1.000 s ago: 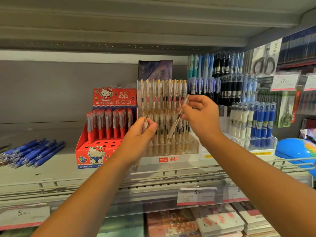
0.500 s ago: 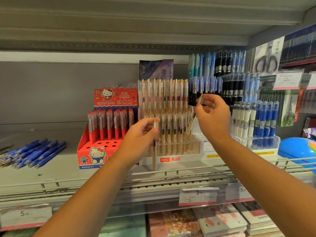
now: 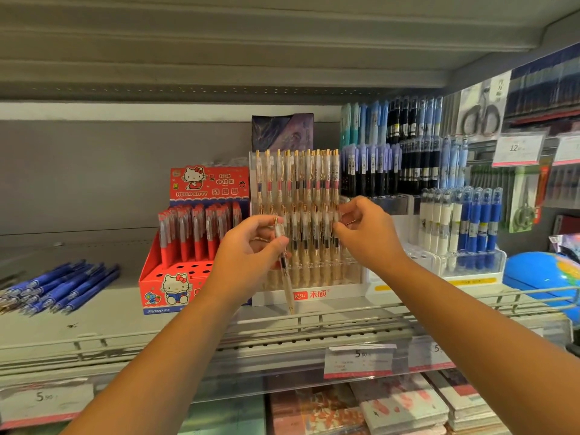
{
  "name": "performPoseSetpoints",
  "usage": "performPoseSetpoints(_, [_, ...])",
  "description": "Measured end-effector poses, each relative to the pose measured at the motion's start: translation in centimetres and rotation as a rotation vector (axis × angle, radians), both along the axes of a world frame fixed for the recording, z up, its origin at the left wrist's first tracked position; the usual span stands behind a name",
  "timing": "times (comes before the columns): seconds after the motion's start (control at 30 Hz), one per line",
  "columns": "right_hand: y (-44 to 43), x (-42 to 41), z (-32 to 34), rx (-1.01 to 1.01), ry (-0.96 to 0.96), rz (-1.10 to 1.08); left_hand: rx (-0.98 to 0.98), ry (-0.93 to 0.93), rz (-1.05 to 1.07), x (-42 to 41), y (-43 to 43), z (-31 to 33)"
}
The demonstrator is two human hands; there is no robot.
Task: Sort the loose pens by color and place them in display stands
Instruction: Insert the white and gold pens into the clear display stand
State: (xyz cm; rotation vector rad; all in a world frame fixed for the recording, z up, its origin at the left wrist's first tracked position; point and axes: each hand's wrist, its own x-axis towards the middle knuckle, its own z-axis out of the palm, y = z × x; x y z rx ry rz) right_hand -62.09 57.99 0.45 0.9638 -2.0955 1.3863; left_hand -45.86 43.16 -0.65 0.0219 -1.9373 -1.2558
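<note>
With left hand (image 3: 251,246) pinching a clear pen (image 3: 284,265) tip-down, right hand (image 3: 365,232) fingers closed at the clear stand (image 3: 314,277) just ahead, keep upright, seek a free slot.

On your far right a blue globe (image 3: 546,274) sits at the shelf (image 3: 94,328) edge. Packaged scissors (image 3: 481,114) hang top right, above a price tag (image 3: 518,149) marked 12. Below the shelf rail you see price labels (image 3: 357,361) reading 5, and notebooks (image 3: 398,406) stacked underneath.
</note>
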Motion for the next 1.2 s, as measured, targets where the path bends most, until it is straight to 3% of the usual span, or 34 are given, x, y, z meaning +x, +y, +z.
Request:
performPoseSetpoints(0.2, [0.9,1.4,-0.1,-0.016,0.058,-0.02,0.005,0.007,0.077,0.1,0.2,0.3])
performPoseSetpoints(0.4, [1.5,4.4,-0.6,-0.072,-0.01,0.413,-0.091,0.018,0.152,-0.3,1.2,2.0])
performPoseSetpoints(0.5, [1.4,5.3,-0.6,-0.094,0.016,0.478,-0.138,0.022,0.142,-1.3,2.3,3.3])
performPoseSetpoints(0.73, [2.0,4.3,0.2,-0.17,0.03,0.432,-0.303,0.016,0.104,-3.4,4.1,5.2])
performPoseSetpoints(0.83, [2.7,2.9,0.4,-0.18,0.056,0.348,-0.592,-0.057,0.256,-3.9,3.3,5.4])
performPoseSetpoints(0.97, [3.3,0.5,0.2,-0.24,0.077,0.178,-0.979,-0.348,0.584,-4.4,1.2,4.7])
performPoseSetpoints(1.2, [2.9,-1.3,-0.1,-0.234,0.061,0.087,-1.018,-0.434,0.572,-4.7,-0.8,2.9])
